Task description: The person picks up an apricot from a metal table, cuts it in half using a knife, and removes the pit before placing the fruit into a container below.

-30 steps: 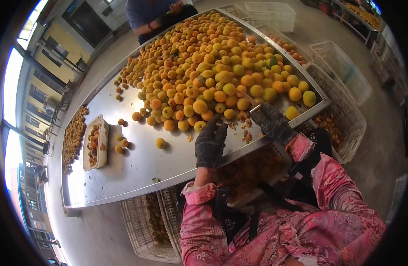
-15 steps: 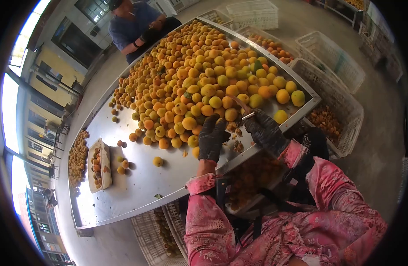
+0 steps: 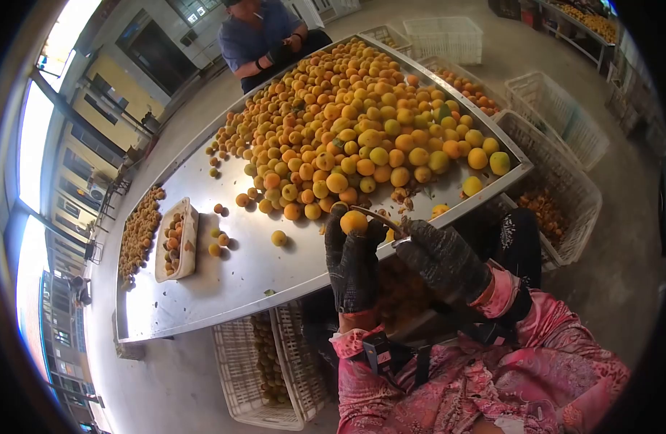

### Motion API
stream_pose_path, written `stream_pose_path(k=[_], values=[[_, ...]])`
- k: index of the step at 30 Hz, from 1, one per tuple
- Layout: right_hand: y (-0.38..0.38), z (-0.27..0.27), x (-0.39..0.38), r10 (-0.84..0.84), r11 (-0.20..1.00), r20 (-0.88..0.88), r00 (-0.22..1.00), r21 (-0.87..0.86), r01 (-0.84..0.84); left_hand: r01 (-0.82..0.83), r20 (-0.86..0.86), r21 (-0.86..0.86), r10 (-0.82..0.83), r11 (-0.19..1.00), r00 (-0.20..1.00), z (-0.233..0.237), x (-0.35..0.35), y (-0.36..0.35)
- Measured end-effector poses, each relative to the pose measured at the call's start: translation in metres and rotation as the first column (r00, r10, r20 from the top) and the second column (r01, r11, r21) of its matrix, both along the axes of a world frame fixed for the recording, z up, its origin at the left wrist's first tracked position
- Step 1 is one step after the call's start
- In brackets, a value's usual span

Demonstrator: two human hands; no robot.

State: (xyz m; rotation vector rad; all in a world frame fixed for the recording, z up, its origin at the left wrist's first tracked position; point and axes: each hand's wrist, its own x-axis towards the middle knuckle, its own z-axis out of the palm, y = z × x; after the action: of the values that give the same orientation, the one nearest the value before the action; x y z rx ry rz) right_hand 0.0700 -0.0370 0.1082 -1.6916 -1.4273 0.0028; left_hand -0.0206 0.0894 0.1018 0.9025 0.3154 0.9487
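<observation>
My left hand [image 3: 353, 264], in a dark knit glove, grips a yellow-orange apricot [image 3: 354, 223] between thumb and fingers at the table's near edge. In my right hand [image 3: 441, 253], gloved too, is a small knife with a narrow curved blade [image 3: 376, 218]. Its blade points left, with the tip right at the apricot; the gloved fingers hide most of the handle. Beyond both hands a large heap of apricots [image 3: 333, 137] covers much of the metal table [image 3: 224, 300]. Brown scraps [image 3: 403, 197] lie on the metal just past my fingers.
A white tray [image 3: 191, 242] of darker fruit stands on the table's left, near a pile of small brown pieces [image 3: 139, 235]. Plastic crates [image 3: 592, 199] line the right side; another crate [image 3: 297, 376] is below the near edge. A person [image 3: 260, 36] sits at the far end.
My left hand has picked up an apricot and drawn back toward me. The right hand has come back with the knife, its blade now at the fruit. The camera view has shifted.
</observation>
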Motion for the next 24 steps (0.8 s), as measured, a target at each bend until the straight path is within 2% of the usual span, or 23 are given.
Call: stream_pose_path(k=[1, 2, 3, 9, 12, 16, 19, 21, 22, 24], values=[[-0.002, -0.001, -0.003, -0.002, 1.0, 0.005, 1.0, -0.001, 0.002, 0.002, 0.005, -0.001, -0.002, 1.0, 1.0, 0.001, -0.002, -0.002], [-0.002, -0.004, -0.004, -0.075, 0.996, 0.296, 0.952, 0.077, 0.054, 0.023, 0.033, 0.005, -0.023, 1.0, 0.999, 0.002, -0.004, -0.004], [-0.003, -0.007, -0.006, -0.16, 0.983, 0.554, 0.817, 0.167, 0.08, 0.043, 0.06, 0.011, -0.043, 0.999, 0.997, 0.003, -0.006, -0.006], [-0.005, -0.016, -0.012, -0.145, 0.985, 0.625, 0.767, 0.167, 0.05, 0.084, 0.024, -0.071, -0.082, 0.994, 0.996, -0.004, -0.017, -0.012], [-0.005, -0.019, -0.015, -0.157, 0.982, 0.619, 0.769, 0.178, 0.057, 0.052, -0.016, -0.085, -0.053, 0.995, 0.998, 0.0, -0.018, -0.017], [-0.006, -0.018, -0.015, -0.181, 0.981, 0.659, 0.73, 0.171, 0.089, 0.01, -0.111, -0.023, -0.012, 1.0, 0.994, 0.003, -0.018, -0.023], [-0.011, -0.013, -0.01, -0.108, 0.992, 0.679, 0.727, 0.119, 0.037, 0.045, -0.179, 0.046, -0.036, 0.998, 0.983, 0.005, -0.022, -0.023], [-0.012, -0.014, -0.006, -0.043, 0.997, 0.599, 0.799, 0.073, -0.002, 0.065, -0.239, 0.053, -0.05, 0.996, 0.97, 0.011, -0.025, -0.023], [-0.013, -0.013, -0.003, -0.043, 0.997, 0.601, 0.798, 0.073, -0.001, 0.065, -0.237, 0.053, -0.051, 0.996, 0.97, 0.014, -0.027, -0.023], [-0.014, -0.009, 0.005, 0.101, 0.99, 0.572, 0.814, 0.021, -0.138, 0.14, -0.299, 0.097, -0.106, 0.985, 0.948, 0.019, -0.029, -0.021]])
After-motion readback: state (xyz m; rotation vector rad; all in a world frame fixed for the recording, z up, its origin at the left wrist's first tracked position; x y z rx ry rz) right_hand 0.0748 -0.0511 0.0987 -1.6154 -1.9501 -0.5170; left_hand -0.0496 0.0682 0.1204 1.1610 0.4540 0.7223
